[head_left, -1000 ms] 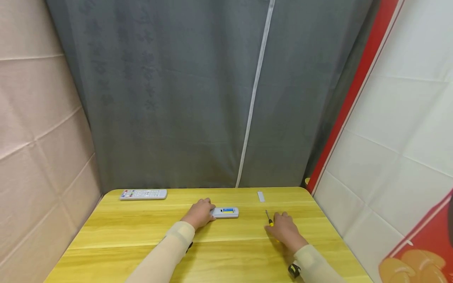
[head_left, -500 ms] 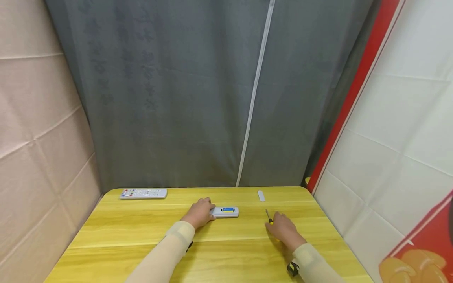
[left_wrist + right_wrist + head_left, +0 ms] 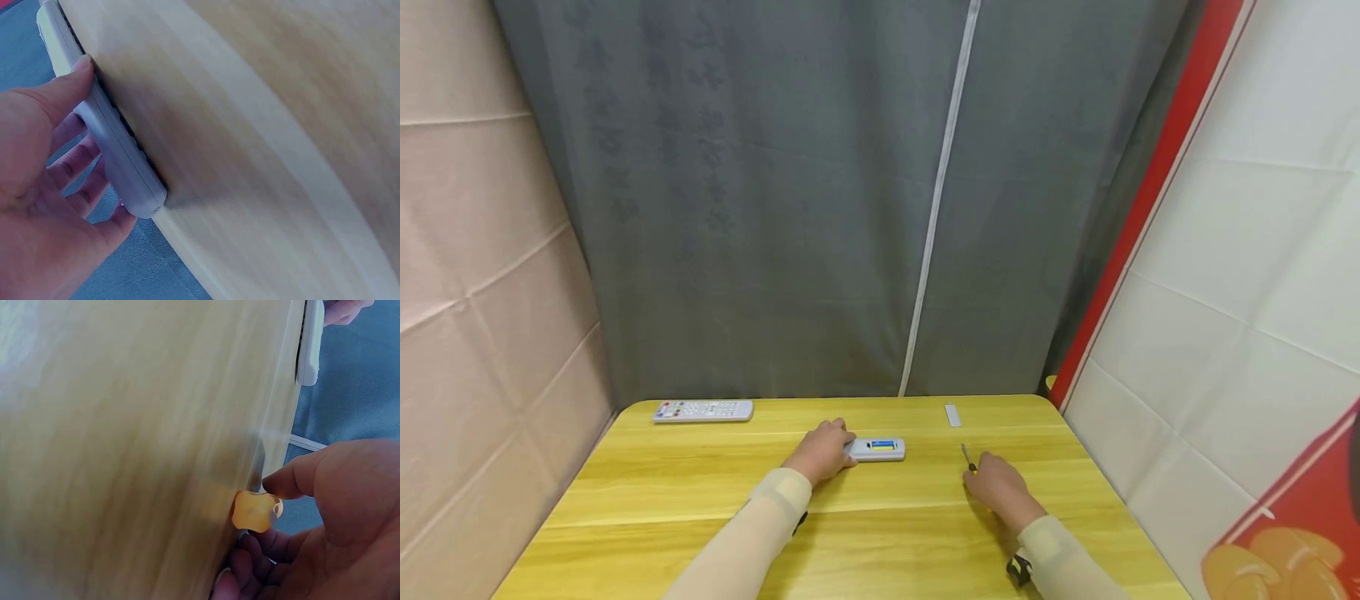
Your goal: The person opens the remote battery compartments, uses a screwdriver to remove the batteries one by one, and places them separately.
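A grey remote control (image 3: 861, 451) lies back side up on the table, its battery compartment uncovered and blue-and-yellow batteries (image 3: 883, 446) showing inside. My left hand (image 3: 822, 452) grips its left end. The left wrist view has the thumb and fingers of my left hand (image 3: 44, 181) along both sides of the remote (image 3: 122, 153). Further right, my right hand (image 3: 1000, 486) holds a small screwdriver (image 3: 967, 457), whose shaft points away over the table. From the right wrist, the yellow handle end of the screwdriver (image 3: 252, 512) sits between thumb and fingers of my right hand (image 3: 350, 519).
Near the back edge on the right lies a small pale battery cover (image 3: 952, 415). A second remote control (image 3: 703, 410), buttons up, lies at the back left of the wooden table (image 3: 880, 533). A grey curtain (image 3: 760, 208) hangs behind the table.
My right fingers have drawn in closer around the screwdriver's handle, covering more of its yellow part. The left hand and the remote stay in place.
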A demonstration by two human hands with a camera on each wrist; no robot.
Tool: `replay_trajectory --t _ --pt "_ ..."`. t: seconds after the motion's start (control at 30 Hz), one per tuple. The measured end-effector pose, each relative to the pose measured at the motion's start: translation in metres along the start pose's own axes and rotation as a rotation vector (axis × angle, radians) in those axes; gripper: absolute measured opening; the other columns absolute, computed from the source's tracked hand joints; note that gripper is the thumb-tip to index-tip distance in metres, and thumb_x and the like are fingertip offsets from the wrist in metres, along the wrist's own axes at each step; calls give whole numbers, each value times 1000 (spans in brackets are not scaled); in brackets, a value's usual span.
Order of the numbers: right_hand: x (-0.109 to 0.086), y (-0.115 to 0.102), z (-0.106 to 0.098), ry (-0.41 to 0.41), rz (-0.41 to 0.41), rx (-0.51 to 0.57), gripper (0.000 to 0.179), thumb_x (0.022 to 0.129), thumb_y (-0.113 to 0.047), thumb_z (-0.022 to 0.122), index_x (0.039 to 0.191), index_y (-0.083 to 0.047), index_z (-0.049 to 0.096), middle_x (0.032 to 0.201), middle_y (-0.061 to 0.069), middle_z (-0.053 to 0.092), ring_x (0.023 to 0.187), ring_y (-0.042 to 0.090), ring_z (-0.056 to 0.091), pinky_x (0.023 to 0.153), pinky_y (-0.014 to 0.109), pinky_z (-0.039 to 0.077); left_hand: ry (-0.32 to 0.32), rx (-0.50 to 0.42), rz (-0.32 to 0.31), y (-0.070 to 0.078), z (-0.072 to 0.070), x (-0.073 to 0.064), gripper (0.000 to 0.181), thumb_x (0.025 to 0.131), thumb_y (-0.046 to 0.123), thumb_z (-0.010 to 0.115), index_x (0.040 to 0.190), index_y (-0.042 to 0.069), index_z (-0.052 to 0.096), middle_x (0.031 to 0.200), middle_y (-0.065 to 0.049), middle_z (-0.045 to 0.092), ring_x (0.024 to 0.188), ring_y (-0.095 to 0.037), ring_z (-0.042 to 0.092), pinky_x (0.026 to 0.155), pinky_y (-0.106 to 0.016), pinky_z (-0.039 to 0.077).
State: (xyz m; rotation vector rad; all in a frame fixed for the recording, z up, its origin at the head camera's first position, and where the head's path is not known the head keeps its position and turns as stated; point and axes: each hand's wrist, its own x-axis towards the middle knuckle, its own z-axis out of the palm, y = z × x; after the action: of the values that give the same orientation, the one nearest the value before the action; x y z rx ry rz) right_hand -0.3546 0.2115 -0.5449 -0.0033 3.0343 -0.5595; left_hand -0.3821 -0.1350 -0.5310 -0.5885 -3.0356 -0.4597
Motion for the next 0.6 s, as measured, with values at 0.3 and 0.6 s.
replay_trajectory --t 0.3,0.6 --pt "1 1 1 2 2 2 38 105 -29 68 115 8 64 91 13 66 72 26 57 67 42 50 5 1 -1 0 0 0 48 98 30 87 138 4 76 125 -10 65 108 -29 60 95 -51 55" --pt "3 5 -1 17 -12 43 35 104 -31 66 109 4 63 88 10 63 74 27 57 69 45 51 -8 19 -1 -2 4 3 48 99 31 86 139 6 76 126 -10 64 108 -28 60 95 -50 55"
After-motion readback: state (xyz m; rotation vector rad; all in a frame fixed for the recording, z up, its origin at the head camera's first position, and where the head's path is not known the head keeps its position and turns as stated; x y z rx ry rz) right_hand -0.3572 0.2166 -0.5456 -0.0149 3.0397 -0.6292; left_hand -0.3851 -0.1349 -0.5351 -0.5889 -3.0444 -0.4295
